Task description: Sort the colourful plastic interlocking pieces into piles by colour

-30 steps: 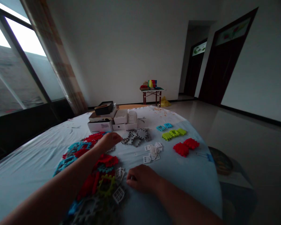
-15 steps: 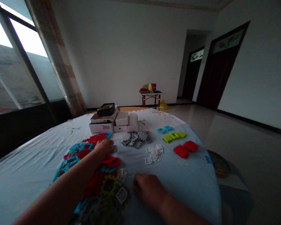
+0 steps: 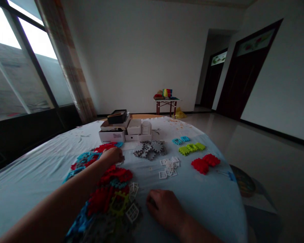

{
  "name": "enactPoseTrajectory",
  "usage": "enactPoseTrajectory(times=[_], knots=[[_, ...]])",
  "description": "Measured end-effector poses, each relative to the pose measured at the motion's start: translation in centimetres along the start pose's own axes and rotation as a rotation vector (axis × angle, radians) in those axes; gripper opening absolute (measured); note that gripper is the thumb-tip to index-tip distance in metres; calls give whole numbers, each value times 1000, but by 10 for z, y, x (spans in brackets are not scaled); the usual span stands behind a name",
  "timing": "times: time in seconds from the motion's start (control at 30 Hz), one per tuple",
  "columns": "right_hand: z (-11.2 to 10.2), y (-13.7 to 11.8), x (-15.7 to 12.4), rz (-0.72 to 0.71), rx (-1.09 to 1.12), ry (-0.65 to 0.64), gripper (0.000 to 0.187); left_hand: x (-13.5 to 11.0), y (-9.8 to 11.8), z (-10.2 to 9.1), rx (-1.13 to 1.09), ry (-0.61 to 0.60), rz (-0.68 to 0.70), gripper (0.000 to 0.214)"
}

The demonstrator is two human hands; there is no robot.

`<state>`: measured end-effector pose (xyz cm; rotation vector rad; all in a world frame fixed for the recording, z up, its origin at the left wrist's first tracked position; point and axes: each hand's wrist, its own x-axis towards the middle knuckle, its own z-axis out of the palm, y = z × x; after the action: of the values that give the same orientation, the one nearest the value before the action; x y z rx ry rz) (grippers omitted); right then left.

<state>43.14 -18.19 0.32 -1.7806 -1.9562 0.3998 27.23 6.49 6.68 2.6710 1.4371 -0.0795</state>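
My left hand (image 3: 113, 156) reaches over the far part of a mixed heap of interlocking plastic building pieces. Its fingers are curled down, and a pale bit shows under them; what they hold, if anything, is hidden. Red pieces (image 3: 116, 174), blue pieces (image 3: 84, 157), a yellow-green frame piece (image 3: 119, 203) and dark grey pieces (image 3: 101, 226) make up the heap. Two white lattice window pieces (image 3: 132, 212) lie at its right edge. My right hand (image 3: 164, 206) rests on the cloth just right of them, fingers curled in, with nothing visible in it.
Sorted piles lie right of the heap: grey pieces (image 3: 149, 150), white window pieces (image 3: 170, 167), blue ones (image 3: 181, 140), yellow-green ones (image 3: 192, 148) and red ones (image 3: 205, 163). Open boxes (image 3: 112, 136) stand behind. The round table's cloth (image 3: 205, 202) ends at the right.
The view has shifted slightly, so most things sit a little further right. My left hand stays over the heap's far part, fingers curled. My right hand rests as before.
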Motion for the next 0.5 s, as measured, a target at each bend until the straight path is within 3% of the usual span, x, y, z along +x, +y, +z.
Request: enactPoseTrajectory(times=[0.23, 0.37, 0.5], knots=[[-2, 2, 1, 12, 25, -18, 13, 14, 19, -26, -221, -107, 20, 35], [-2, 4, 2, 22, 29, -14, 12, 28, 42, -22, -349, -179, -35, 35], [1, 7, 3, 18, 36, -7, 13, 45, 69, -14, -423, -98, -45, 34]])
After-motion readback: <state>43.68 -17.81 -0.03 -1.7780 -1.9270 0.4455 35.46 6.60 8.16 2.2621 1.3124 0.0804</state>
